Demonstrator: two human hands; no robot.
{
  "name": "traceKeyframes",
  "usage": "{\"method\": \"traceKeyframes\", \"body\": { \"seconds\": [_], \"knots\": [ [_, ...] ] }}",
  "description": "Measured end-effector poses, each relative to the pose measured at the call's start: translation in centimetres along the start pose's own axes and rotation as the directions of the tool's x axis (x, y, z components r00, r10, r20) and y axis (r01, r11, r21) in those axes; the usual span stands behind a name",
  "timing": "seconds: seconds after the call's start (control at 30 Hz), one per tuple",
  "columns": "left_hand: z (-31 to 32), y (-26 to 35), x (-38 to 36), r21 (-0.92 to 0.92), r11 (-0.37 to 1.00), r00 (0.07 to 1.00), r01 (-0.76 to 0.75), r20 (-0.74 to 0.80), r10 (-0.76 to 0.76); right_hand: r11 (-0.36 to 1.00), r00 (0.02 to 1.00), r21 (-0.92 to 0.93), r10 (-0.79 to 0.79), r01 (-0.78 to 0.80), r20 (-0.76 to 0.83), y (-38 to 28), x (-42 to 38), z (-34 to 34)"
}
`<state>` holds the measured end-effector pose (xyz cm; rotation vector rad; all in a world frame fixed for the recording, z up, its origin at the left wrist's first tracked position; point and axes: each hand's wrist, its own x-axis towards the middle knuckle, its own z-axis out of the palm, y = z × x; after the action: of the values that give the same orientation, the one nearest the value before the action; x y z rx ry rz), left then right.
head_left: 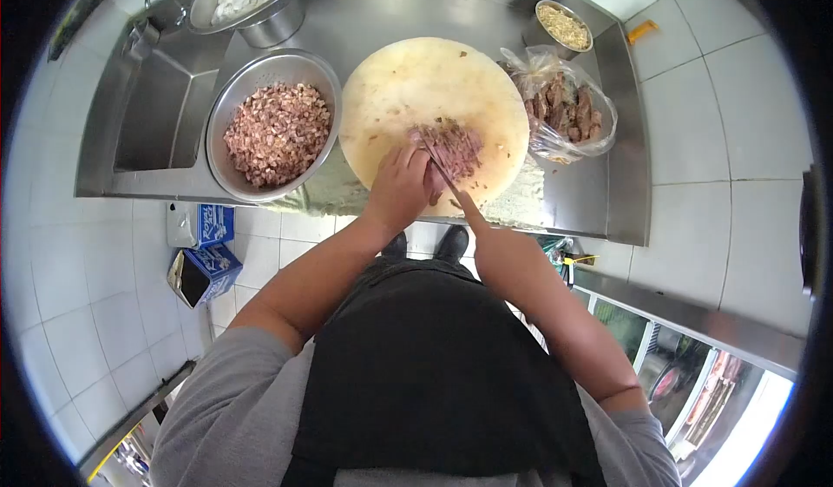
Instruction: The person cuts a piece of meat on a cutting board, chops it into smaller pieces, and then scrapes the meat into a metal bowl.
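Note:
A round, pale cutting board (pixel 390 79) lies on the steel counter in front of me. Chopped pinkish meat (pixel 460 151) is heaped near its middle. My left hand (pixel 401 183) presses on a piece of meat (pixel 436 190) at the left side of the heap, its fingers together. My right hand (pixel 506 257) is wrapped round the handle of a knife (pixel 444 174), whose blade runs up and left between the meat and my left fingertips. To the left of the board, a big metal bowl (pixel 215 140) holds diced meat (pixel 278 131).
A clear plastic bag (pixel 607 118) with meat strips and a metal container (pixel 542 40) of chopped bits stand at the right. A colander (pixel 204 18) of pale pieces sits back left, near the sink (pixel 160 105). Blue-and-white tins (pixel 208 270) are on the floor.

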<state>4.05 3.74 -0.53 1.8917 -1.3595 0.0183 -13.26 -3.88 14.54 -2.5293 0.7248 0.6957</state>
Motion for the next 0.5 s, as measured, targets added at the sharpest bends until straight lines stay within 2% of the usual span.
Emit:
{"method": "traceKeyframes", "body": {
  "seconds": [0.07, 0.1, 0.17, 0.23, 0.3, 0.37, 0.43, 0.5],
  "knots": [
    [0.5, -0.3, -0.1, 0.023, 1.0, 1.0, 0.009, -0.022, -0.008, 0.994, 0.988, -0.005, 0.105, -0.105, 0.113, 0.0, 0.1, 0.4],
    [0.7, -0.3, -0.3, 0.044, 0.999, 0.999, 0.01, -0.042, -0.008, 0.994, 0.987, -0.002, 0.106, -0.106, 0.117, 0.2, 1.2, 1.7],
    [0.6, -0.2, -0.3, 0.026, 1.0, 1.0, -0.001, -0.017, 0.002, 0.996, 0.996, 0.079, 0.048, -0.042, -0.081, 1.2, 4.7, 5.0],
    [0.0, -0.6, -0.3, 0.02, 0.999, 1.0, -0.027, 0.01, 0.027, 0.997, 0.996, 0.066, 0.049, -0.045, -0.074, 1.1, 5.7, 4.9],
    [0.0, -0.5, -0.1, -0.017, 1.0, 0.999, 0.02, 0.05, -0.02, 0.997, 0.996, 0.039, 0.063, -0.06, -0.07, 1.4, 5.6, 4.2],
    [-0.3, -0.4, -0.2, -0.04, 0.999, 0.999, 0.01, 0.034, -0.008, 0.998, 0.999, 0.046, 0.044, -0.043, -0.009, 1.3, 5.1, 3.2],
    [-1.2, -0.1, -0.4, -0.061, 0.998, 1.0, 0.004, 0.021, -0.003, 0.998, 0.998, 0.048, 0.052, -0.051, -0.021, 1.1, 3.6, 1.3],
    [-2.2, 0.6, -1.1, -0.039, 0.997, 0.997, -0.071, 0.025, 0.072, 0.997, 0.998, 0.049, 0.06, -0.058, -0.027, 1.0, 2.2, -0.3]
  ]
}}
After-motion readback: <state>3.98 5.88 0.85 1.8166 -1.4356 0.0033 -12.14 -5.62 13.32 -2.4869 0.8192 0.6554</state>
